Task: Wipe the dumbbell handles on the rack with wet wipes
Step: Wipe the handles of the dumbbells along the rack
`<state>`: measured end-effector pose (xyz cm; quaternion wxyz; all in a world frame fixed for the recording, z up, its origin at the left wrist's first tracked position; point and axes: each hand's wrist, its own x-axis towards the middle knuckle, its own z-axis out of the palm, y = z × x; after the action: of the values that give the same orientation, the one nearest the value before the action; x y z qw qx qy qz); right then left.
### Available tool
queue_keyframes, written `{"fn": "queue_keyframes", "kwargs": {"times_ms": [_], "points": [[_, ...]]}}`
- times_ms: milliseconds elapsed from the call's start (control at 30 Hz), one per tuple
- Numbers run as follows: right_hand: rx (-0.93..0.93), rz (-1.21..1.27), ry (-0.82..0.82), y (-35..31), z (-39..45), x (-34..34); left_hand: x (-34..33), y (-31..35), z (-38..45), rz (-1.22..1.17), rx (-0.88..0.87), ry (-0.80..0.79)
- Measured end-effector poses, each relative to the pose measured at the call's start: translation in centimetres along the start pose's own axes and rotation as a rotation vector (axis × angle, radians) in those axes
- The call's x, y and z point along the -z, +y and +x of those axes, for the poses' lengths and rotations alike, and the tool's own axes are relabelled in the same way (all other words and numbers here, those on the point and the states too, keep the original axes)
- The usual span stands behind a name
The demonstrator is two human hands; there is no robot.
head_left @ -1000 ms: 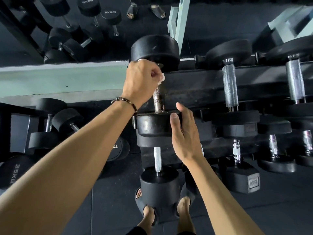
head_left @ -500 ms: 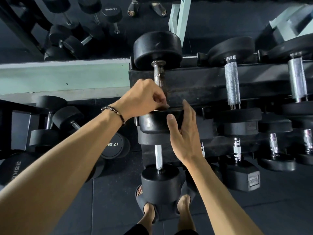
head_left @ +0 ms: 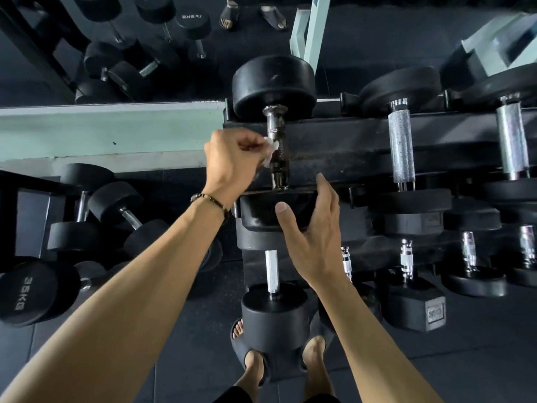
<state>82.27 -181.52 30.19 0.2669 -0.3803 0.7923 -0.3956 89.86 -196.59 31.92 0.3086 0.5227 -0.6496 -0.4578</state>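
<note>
A black dumbbell lies on the top tier of the black rack (head_left: 348, 146), with its dark knurled handle (head_left: 277, 146) running toward me. My left hand (head_left: 232, 164) pinches a small white wet wipe (head_left: 271, 149) and holds it against the left side of that handle. My right hand (head_left: 313, 228) rests with its thumb and fingers around the near head (head_left: 261, 212) of the same dumbbell. The far head (head_left: 274, 85) sits at the back of the rack.
More dumbbells with silver handles (head_left: 401, 146) line the rack to the right, and lower tiers hold others (head_left: 273, 271). Loose dumbbells (head_left: 26, 292) stand on the floor at left. A mirror behind the rack reflects weights. My sandalled feet (head_left: 255, 367) are under the rack's edge.
My left hand slid down the handle to the near head, then came back up to its middle, now at the handle's left side. My right hand stayed on the near head.
</note>
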Motion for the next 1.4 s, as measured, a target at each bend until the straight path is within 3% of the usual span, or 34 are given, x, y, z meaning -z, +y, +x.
{"fn": "queue_keyframes", "kwargs": {"times_ms": [67,167,367,533,767,967,1167,1333,1400], "points": [[-0.006,0.004,0.001,0.0,0.1,0.0,0.0,-0.2,0.3,0.019,0.016,-0.022],[-0.005,0.011,0.031,-0.1,0.1,-0.1,0.8,-1.1,-1.1,0.122,0.107,-0.239],[0.003,-0.011,0.039,0.0,0.1,-0.2,-0.8,0.6,0.5,-0.169,0.256,0.068],[-0.005,-0.021,0.062,-0.3,0.1,-0.2,-0.1,0.2,-1.8,-0.057,0.294,-0.082],[-0.093,-0.092,0.030,-1.1,0.2,-0.4,-1.7,1.6,2.7,-0.308,0.396,0.134],[-0.140,-0.036,0.001,-1.7,0.3,0.1,-0.4,0.4,-1.3,-0.152,0.377,-0.034],[-0.162,-0.097,-0.095,-1.9,1.5,1.1,-1.9,1.9,3.4,-0.489,0.482,0.153],[-0.163,-0.076,-0.068,-2.1,1.3,0.9,-0.8,0.2,-1.4,-0.271,0.455,-0.006],[-0.161,-0.074,-0.069,-2.1,1.3,0.9,-1.0,0.8,-0.2,-0.329,0.465,0.026]]}}
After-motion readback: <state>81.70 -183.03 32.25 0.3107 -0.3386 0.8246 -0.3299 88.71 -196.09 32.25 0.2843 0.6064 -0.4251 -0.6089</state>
